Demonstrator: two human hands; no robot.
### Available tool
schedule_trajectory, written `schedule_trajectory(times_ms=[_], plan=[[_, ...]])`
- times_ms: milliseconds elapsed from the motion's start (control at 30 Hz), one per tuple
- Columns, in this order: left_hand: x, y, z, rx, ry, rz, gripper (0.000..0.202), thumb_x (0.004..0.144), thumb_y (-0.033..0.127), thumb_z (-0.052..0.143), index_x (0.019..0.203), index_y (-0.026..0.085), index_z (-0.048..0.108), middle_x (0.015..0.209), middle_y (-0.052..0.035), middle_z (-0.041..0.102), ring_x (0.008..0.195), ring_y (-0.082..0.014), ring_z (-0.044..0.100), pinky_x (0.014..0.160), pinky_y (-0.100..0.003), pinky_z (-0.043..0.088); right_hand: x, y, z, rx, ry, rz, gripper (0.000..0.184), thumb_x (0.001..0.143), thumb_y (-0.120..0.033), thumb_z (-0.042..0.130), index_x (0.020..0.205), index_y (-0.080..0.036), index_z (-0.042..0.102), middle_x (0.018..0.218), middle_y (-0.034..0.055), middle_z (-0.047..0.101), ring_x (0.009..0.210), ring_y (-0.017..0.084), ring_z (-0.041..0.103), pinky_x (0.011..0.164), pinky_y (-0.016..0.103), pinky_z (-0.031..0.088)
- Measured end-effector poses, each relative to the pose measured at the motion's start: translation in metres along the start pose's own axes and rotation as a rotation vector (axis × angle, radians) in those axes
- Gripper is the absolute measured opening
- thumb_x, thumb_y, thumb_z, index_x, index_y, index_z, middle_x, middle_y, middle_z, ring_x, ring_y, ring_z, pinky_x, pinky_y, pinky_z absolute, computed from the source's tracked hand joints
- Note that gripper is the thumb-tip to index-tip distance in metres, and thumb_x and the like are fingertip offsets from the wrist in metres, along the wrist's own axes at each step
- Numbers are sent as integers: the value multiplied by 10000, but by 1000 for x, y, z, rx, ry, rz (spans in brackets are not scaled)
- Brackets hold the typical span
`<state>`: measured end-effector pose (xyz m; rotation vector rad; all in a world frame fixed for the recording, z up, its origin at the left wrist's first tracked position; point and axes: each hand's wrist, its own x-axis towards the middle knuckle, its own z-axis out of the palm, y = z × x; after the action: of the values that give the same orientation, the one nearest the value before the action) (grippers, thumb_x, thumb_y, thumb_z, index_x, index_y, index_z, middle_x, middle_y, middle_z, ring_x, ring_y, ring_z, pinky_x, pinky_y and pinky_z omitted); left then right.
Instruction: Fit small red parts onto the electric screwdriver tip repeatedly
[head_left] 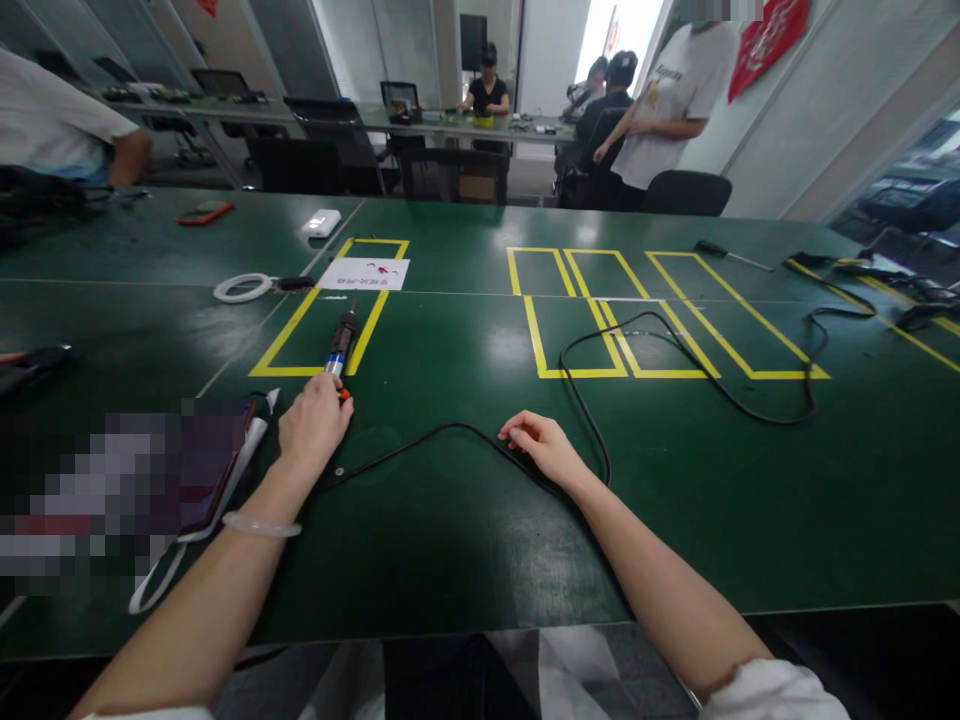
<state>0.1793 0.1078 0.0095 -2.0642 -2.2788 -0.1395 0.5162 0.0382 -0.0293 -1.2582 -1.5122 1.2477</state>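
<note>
Big picture first: the green desk (465, 540) fills my view, marked with yellow taped boxes (534, 340). A long black cable (442, 425) loops across it, from the far right boxes back toward me. Right hand (544, 445) rests on that cable, fingers curled down onto it, though I cannot tell whether it actually grips. Left hand (315, 420) is closed around the near end of the corded tool (343, 345) — the tool lies flat on the desk, tip pointing away, crossing the near edge of the left yellow box. Smaller items beyond: a white paper sheet (364, 273) inside that box, and a white tape ring (242, 288) just left of it.
</note>
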Motion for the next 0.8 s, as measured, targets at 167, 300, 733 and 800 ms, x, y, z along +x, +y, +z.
schedule_trajectory(times_ms=[167,300,733,800], plan=[[-36,30,-8,12,-4,108,344,928,375,381,1180,154,460,1099,-154,608,894,-298,632,680,-384,502,-3,-2,0,-153,61,-57,166,872,-236,518,942,-177,656,907,39,701,718,138,602,656,255,453],[-65,59,-12,-47,20,240,321,929,325,389,1161,125,485,1091,-182,626,934,-304,641,755,-408,514,-7,-10,-3,-372,57,-128,222,891,-231,524,1084,-209,632,940,34,693,708,145,595,657,260,433],[-114,137,-2,-241,73,421,294,934,258,416,1140,135,586,1386,-236,515,1241,-364,531,1088,-583,302,-36,-45,-15,-795,-572,-56,340,831,-271,682,525,-196,554,478,-34,528,476,108,452,527,246,237],[-115,143,-5,-292,94,444,255,938,250,417,1081,151,603,1389,-214,524,1290,-365,488,1118,-625,219,-38,-44,-14,-748,-531,-93,297,841,-274,666,571,-193,574,550,-24,555,533,114,475,540,241,262]])
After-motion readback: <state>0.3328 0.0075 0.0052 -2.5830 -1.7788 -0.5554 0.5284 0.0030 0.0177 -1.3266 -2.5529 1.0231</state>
